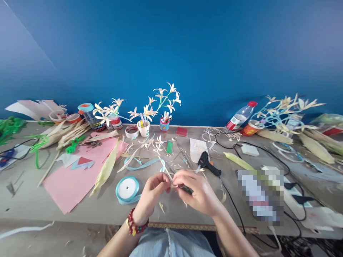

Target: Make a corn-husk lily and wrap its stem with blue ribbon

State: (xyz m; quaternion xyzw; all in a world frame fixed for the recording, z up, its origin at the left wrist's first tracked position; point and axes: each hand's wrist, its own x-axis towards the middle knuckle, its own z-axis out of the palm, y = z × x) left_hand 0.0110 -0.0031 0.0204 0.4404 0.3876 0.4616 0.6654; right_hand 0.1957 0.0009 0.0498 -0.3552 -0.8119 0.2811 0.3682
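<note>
Near the table's front edge, both hands meet around a thin pale strip (174, 185). My left hand (155, 189), with a red bead bracelet on its wrist, has its thumb and fingertips pinched at the strip's left end. My right hand (197, 191) is curled in from the right, fingertips closed on the same strip; something dark shows under its fingers, too hidden to name. Left of my left hand lies a roll of light blue ribbon (127, 188). A black glue gun (209, 164) rests just beyond my right hand.
A pink sheet (77, 178) and a pale husk (107, 167) lie at the left. Cups with white husk flowers (150, 112) stand along the blue wall. A bottle (239, 117) stands back right. Black cords, a pixelated device (259, 196) and a power strip (292, 203) are at the right.
</note>
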